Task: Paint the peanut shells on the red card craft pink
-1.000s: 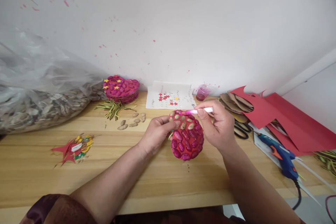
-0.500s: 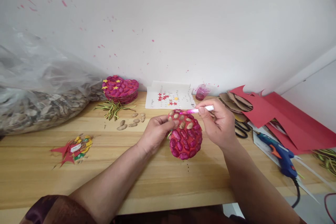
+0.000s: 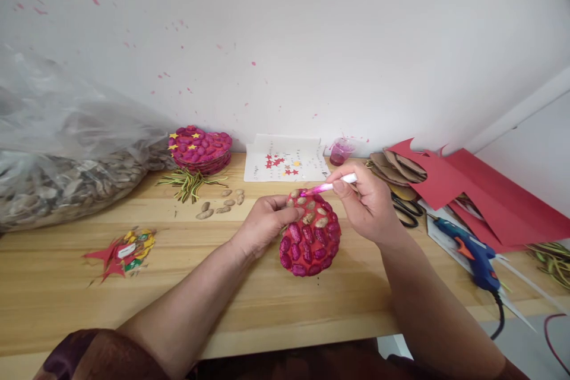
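Note:
A red disc studded with peanut shells lies tilted on the wooden table. Most of its shells are painted magenta; a few near the top are bare tan. My left hand grips the disc's upper left edge, fingers closed on it. My right hand pinches a small white brush with a pink tip, and the tip touches the shells at the top of the disc.
A stack of finished pink discs with yellow stars stands at the back. Loose peanut shells, green strips, a paper sheet, a pink paint cup, a shell-filled plastic bag, scissors, red card and a blue glue gun lie around.
The view has shifted slightly, so everything sits a little lower-left in the picture. The brush tip has moved a bit along the top shells; both hands keep their grips.

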Demonstrator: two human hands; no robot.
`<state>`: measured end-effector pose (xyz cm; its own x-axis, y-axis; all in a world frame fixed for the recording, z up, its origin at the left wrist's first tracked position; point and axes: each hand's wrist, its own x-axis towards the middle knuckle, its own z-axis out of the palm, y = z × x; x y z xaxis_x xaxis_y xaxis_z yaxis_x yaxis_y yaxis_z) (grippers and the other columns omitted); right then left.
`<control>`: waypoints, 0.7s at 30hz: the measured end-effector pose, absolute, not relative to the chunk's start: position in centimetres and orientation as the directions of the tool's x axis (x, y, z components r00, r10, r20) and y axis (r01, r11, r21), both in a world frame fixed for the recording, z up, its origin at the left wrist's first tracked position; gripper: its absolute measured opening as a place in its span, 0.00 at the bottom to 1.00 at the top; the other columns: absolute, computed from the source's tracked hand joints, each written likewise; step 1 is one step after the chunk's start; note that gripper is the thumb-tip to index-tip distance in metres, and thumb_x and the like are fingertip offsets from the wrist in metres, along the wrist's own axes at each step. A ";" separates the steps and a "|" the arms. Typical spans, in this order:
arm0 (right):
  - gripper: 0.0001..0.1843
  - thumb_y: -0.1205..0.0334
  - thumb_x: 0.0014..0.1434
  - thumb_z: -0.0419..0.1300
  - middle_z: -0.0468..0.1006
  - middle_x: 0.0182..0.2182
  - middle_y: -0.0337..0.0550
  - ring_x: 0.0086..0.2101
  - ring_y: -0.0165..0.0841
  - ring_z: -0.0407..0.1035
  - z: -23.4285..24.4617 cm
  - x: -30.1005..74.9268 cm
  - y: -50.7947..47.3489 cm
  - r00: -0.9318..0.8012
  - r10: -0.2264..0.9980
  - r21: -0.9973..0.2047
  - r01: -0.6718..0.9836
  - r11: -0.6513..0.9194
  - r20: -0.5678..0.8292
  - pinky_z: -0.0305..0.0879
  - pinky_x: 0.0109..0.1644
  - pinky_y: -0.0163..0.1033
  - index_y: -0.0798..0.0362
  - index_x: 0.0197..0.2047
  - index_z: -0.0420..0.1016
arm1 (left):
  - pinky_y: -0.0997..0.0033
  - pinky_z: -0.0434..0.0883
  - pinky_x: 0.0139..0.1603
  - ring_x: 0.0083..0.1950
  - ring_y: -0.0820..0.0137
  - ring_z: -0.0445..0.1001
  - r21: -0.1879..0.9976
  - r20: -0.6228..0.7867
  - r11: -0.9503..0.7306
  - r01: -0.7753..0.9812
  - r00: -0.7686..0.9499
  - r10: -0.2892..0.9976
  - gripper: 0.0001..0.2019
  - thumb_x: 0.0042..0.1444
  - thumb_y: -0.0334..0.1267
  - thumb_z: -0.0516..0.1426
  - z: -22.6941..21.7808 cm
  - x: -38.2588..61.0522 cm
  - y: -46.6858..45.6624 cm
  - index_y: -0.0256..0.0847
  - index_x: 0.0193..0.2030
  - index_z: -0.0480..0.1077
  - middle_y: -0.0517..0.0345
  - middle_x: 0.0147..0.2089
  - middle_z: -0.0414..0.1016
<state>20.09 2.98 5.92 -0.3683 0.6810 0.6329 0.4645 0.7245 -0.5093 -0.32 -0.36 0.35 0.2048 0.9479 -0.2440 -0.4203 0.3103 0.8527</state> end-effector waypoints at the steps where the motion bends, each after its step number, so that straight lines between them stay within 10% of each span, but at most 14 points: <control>1: 0.09 0.56 0.73 0.56 0.78 0.32 0.39 0.35 0.35 0.73 6.0 20.2 3.0 -0.373 0.676 -0.496 0.474 0.728 0.636 0.67 0.42 0.43 0.48 0.41 0.74 | 0.69 0.73 0.37 0.30 0.68 0.78 0.846 -0.249 0.317 -0.430 0.206 0.946 0.16 0.40 0.40 0.76 0.3 -0.3 -0.3 0.35 0.36 0.86 0.50 0.34 0.86; 21: 0.08 0.58 0.73 0.57 0.77 0.33 0.40 0.37 0.34 0.71 5.8 20.5 3.3 -0.387 0.657 -0.510 0.421 0.750 0.647 0.61 0.42 0.43 0.49 0.42 0.75 | 0.71 0.75 0.38 0.31 0.69 0.79 0.827 -0.271 0.342 -0.447 0.217 0.938 0.15 0.38 0.39 0.76 0.9 -0.4 -0.3 0.35 0.34 0.86 0.50 0.33 0.86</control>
<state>20.49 3.31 5.80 -0.3866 0.6569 0.6473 0.4213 0.7501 -0.5097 -0.40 -0.30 0.87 0.2169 0.9379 -0.2706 -0.4466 0.3418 0.8268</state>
